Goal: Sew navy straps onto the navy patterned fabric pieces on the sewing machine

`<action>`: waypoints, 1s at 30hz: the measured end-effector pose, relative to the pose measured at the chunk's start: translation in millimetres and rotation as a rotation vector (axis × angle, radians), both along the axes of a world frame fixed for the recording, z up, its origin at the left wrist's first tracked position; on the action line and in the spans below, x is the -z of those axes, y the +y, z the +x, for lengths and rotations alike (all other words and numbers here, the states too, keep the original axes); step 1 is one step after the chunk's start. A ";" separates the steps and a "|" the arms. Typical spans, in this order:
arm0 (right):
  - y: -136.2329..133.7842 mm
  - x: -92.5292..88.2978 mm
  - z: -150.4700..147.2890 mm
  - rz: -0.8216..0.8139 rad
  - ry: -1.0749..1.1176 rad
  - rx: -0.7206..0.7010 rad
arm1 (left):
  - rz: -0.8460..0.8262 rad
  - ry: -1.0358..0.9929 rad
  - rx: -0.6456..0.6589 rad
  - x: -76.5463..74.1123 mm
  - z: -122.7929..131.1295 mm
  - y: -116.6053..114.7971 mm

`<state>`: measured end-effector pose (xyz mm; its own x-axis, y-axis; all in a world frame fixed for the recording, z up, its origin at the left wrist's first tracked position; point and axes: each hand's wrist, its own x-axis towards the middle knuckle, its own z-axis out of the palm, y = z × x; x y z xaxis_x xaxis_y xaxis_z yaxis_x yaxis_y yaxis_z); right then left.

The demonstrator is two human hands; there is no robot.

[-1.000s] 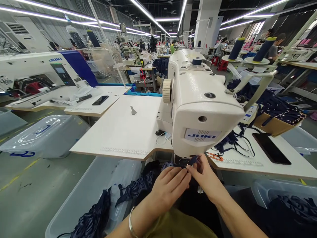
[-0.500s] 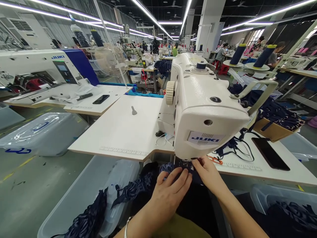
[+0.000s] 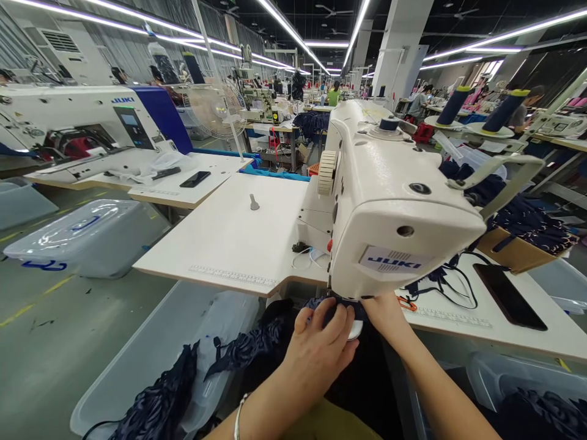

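Observation:
A cream JUKI sewing machine (image 3: pixel 408 214) stands in front of me, its needle end low over the table's front edge. Under it lies a navy fabric piece (image 3: pixel 360 310), partly covered by my hands and the machine head. My left hand (image 3: pixel 318 342) has its fingers bent and closed on the cloth, left of the needle. On the other side, my right hand (image 3: pixel 384 315) holds the cloth's edge; its fingertips are mostly hidden behind the machine head. A white rounded part (image 3: pixel 355 330) shows below the cloth. Patterned navy fabric (image 3: pixel 254 348) trails down to the left.
A clear bin (image 3: pixel 123 360) with navy pieces sits below left. On the white table (image 3: pixel 229 238) lies a small grey metal piece (image 3: pixel 254 203). To the right are orange snips (image 3: pixel 407 303), a phone (image 3: pixel 509 296), navy straps (image 3: pixel 452 284) and a cardboard box (image 3: pixel 525 250).
My right hand has gone further behind the machine head, hiding its fingers. My left fingers have curled more, and the white part below the cloth has come into sight. The view has shifted slightly.

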<state>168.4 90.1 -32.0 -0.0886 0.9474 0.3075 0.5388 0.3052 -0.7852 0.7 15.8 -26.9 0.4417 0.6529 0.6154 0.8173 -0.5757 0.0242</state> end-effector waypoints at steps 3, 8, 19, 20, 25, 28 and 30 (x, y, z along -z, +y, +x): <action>2.2 2.4 1.0 0.018 0.016 -0.015 | 0.001 -0.022 -0.006 -0.3 1.9 0.9; 5.3 8.2 2.7 0.040 -0.035 -0.018 | -0.012 -0.050 -0.005 1.3 3.3 2.5; 9.3 10.6 4.3 0.125 -0.032 -0.042 | -0.030 -0.041 -0.010 3.2 4.5 1.4; 9.5 10.0 4.1 0.134 -0.038 -0.050 | -0.029 -0.043 -0.009 3.1 4.6 1.8; 9.7 9.1 3.1 0.153 -0.079 -0.073 | -0.008 -0.039 -0.012 4.4 5.1 2.8; 11.0 12.3 4.2 0.163 -0.120 -0.075 | 0.010 -0.036 -0.020 5.5 5.5 2.3; 13.0 15.4 5.7 0.197 -0.167 -0.071 | 0.023 -0.037 -0.032 5.7 5.7 1.8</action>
<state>174.1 103.0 -47.4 -0.2180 0.8601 0.4612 0.6274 0.4854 -0.6089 6.4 17.6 -32.6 0.3972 0.6516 0.6462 0.8343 -0.5498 0.0416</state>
